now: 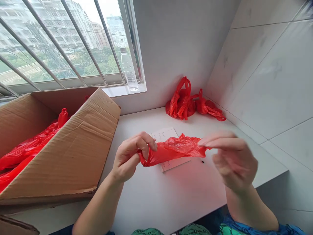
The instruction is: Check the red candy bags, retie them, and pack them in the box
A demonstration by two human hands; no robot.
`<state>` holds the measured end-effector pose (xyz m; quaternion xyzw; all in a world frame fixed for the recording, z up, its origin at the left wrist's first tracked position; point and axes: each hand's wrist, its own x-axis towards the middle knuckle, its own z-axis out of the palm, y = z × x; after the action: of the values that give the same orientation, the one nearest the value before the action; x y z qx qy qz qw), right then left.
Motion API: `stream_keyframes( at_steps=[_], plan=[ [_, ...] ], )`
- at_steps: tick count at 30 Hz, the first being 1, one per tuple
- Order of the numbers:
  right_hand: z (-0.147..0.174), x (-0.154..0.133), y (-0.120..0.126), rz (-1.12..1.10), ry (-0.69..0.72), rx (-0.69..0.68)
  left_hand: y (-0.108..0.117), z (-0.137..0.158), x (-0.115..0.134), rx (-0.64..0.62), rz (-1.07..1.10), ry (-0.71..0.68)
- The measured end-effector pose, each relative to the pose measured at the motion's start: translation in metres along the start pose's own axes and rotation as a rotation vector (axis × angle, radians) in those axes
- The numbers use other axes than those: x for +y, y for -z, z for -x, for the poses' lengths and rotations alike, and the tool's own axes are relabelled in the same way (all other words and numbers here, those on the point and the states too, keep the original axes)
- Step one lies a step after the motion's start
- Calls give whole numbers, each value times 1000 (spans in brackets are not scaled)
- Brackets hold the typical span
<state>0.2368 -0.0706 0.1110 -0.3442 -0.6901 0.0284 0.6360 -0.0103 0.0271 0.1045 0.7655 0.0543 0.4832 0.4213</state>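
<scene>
Left hand (130, 156) pinching left end of red bag (179, 147), centre of frame; right hand (236, 160) blurred at bag's other end, cannot tell if gripping; paper (172, 164) below partly hidden by bag

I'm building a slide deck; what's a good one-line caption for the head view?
Left hand and right hand at opposite ends of a red plastic bag above a white table.
</scene>
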Motion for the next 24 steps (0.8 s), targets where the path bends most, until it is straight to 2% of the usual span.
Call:
stream_keyframes(
  at_steps=[3,5,6,8,11,14,16,18,21,24],
  plan=[
    [6,5,-25,224,-98,-571,-4,1,8,-118,5,47],
    [14,22,-34,440,-183,-800,-4,4,13,-128,-35,111],
    [18,32,-36,538,-217,-860,-3,5,14,-117,-76,157],
    [24,51,-34,733,-278,-894,1,8,17,-113,-194,258],
    [23,62,-24,929,-311,-843,11,9,20,-208,-443,334],
    [14,53,-16,872,-345,-910,11,5,23,-318,-647,296],
    [7,43,-15,797,-379,-959,2,2,22,-380,-724,245],
    [1,35,-18,733,-375,-950,-13,2,16,-437,-790,222],
    [-1,40,-30,636,-372,-899,-34,8,-1,-474,-932,305],
    [6,61,-45,611,-424,-932,-44,16,-18,-492,-1093,409]
  ],
)
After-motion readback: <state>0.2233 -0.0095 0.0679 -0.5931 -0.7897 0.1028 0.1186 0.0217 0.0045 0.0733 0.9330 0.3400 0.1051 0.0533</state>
